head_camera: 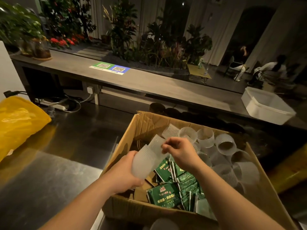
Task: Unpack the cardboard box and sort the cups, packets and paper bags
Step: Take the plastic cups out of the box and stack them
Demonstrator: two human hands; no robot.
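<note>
Left hand (123, 175) is curling its fingers round a cup stack (144, 161) over the cardboard box (142, 209); at one o'clock, right hand (181, 153) is pinching its rim.

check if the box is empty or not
Not empty: green packets and loose clear cups lie inside the box.

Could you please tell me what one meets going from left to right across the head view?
Yellow bag → left hand gripping the cup stack → right hand pinching its rim → loose cups → white tub.
</note>
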